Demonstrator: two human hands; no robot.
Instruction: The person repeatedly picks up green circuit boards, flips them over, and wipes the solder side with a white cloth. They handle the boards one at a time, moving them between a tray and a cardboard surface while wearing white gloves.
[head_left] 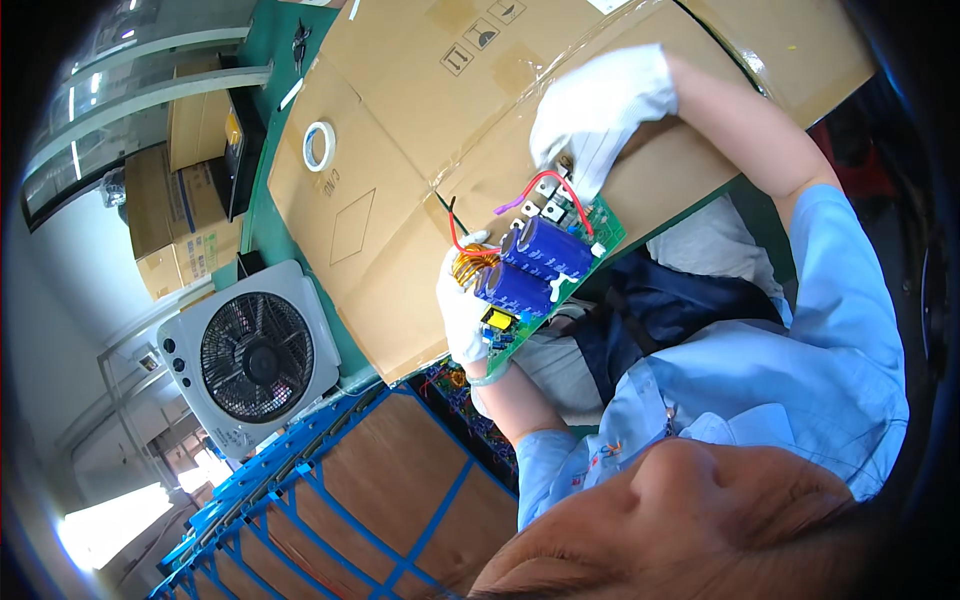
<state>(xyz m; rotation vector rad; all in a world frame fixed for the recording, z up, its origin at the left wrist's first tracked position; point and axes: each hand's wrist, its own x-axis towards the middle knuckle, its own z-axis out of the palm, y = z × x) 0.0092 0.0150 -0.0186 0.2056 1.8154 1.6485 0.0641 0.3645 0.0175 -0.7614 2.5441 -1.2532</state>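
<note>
My left hand [463, 310], in a white glove, grips a green circuit board [612, 234] by its left end. The board is tilted and held above the near edge of the cardboard. Large blue capacitors [545, 248] stand on it, with a copper-wound coil [474, 265] beside my left fingers. A red wire [572, 187] arches over the board and a small yellow transformer [497, 319] sits near its lower end. My gloved right hand [605, 115] bends down over the far end, fingers closed by a row of transistors [550, 187]. What its fingertips pinch is hidden.
Flat cardboard [400, 130] covers the green table, with a roll of white tape [319, 146] on it. Dark cutters [300, 42] lie at the far edge. A box fan [258, 352] stands at left. A blue-strapped wooden surface [370, 470] lies below it. Cartons [180, 220] are stacked behind.
</note>
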